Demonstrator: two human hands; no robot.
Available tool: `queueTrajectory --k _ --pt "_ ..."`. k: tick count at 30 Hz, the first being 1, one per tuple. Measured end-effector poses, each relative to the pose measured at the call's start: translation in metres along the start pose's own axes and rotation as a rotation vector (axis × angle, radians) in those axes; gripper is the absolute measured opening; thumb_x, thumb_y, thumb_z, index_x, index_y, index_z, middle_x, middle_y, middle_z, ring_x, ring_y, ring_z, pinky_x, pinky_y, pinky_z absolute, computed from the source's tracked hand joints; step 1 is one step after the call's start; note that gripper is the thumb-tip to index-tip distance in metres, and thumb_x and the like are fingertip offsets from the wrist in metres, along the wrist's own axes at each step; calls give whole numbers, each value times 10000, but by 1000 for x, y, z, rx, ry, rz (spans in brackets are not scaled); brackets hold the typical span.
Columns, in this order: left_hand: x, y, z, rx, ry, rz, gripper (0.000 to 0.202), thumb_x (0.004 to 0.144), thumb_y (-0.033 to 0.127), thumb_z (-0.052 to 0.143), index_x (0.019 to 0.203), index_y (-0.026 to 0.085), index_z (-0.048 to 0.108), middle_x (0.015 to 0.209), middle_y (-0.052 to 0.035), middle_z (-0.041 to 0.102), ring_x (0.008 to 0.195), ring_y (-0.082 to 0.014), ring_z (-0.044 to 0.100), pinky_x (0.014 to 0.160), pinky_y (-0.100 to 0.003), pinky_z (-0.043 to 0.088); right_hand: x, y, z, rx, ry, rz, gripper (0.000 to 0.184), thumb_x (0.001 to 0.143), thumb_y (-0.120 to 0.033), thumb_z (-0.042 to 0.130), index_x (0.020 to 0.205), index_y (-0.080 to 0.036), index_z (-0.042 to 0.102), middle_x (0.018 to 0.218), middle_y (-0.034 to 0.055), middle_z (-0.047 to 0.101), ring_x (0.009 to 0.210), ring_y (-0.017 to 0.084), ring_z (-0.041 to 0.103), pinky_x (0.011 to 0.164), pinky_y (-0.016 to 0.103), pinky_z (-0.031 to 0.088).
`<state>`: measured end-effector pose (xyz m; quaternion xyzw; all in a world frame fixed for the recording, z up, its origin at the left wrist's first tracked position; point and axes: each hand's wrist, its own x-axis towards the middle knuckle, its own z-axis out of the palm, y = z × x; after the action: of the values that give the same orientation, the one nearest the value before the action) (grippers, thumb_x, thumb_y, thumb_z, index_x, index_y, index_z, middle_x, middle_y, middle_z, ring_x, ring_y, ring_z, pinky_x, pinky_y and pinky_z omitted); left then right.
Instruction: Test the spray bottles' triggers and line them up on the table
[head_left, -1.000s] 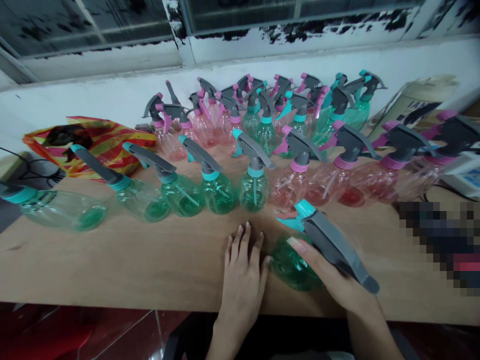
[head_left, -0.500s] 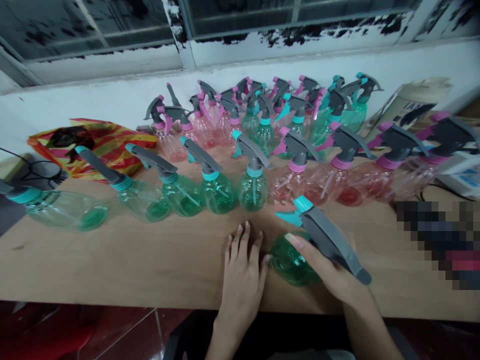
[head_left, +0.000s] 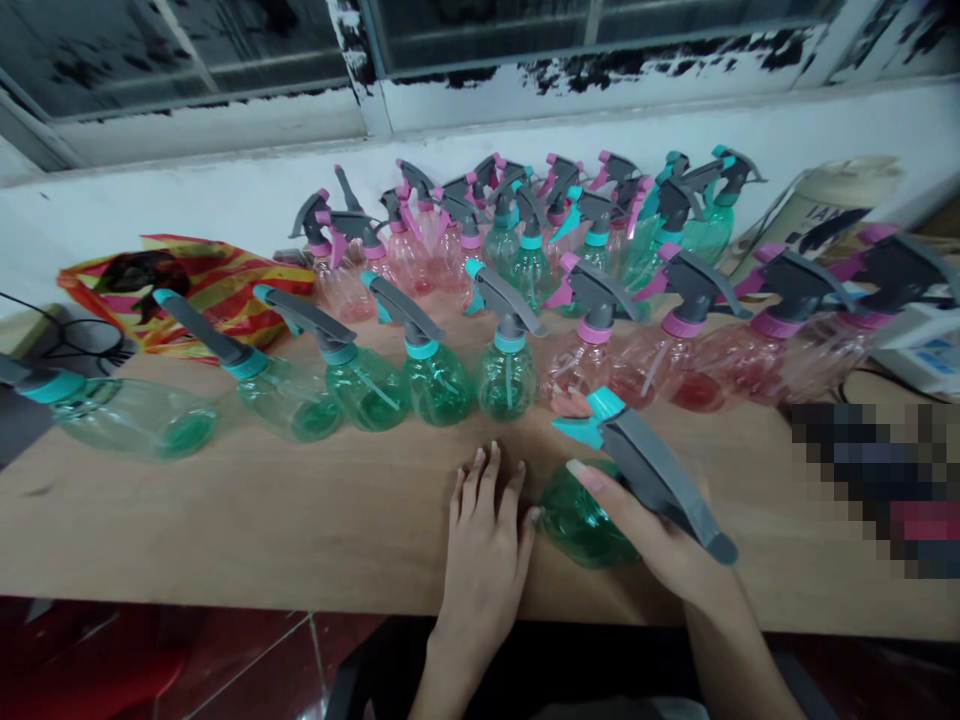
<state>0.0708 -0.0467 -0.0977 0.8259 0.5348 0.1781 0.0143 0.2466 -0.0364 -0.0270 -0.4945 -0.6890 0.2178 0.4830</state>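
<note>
My right hand is wrapped round the grey and teal trigger head of a green spray bottle that stands near the table's front edge. My left hand lies flat on the wooden table with fingers stretched out, its side touching the bottle's green body. Just behind them runs a row of green spray bottles on the left and pink spray bottles on the right.
A cluster of several more pink and green spray bottles stands against the white wall. A red and yellow striped bag lies at the far left. A cream canister and a white box sit at the right.
The bottle in my right hand has shifted slightly left and away from me. My left hand has stayed flat in the same place.
</note>
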Motion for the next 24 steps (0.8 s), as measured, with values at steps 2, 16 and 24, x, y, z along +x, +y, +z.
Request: queueTrajectory --k 2,16,24 --pt "0 0 0 -6 3 0 434 971 223 450 1400 162 430 1529 -157 383 1444 -301 289 1123 -559 339 0 0 0 -1 3 0 173 892 -304 600 1058 -275 643 963 17 726 917 214 696 821 342 568" --pt "0 0 0 -10 10 1 424 973 222 442 1391 153 442 1523 -161 388 1435 -309 304 1113 -563 348 1 -5 1 29 31 41 228 885 -266 622 1110 -295 648 1099 11 728 1042 201 684 873 294 563" --pt "0 0 -1 -24 3 -8 394 988 231 408 1375 180 463 1503 -135 424 1435 -296 309 1123 -558 338 2 -4 1 101 46 64 108 867 -318 645 963 -273 669 928 1 745 889 194 719 747 282 579"
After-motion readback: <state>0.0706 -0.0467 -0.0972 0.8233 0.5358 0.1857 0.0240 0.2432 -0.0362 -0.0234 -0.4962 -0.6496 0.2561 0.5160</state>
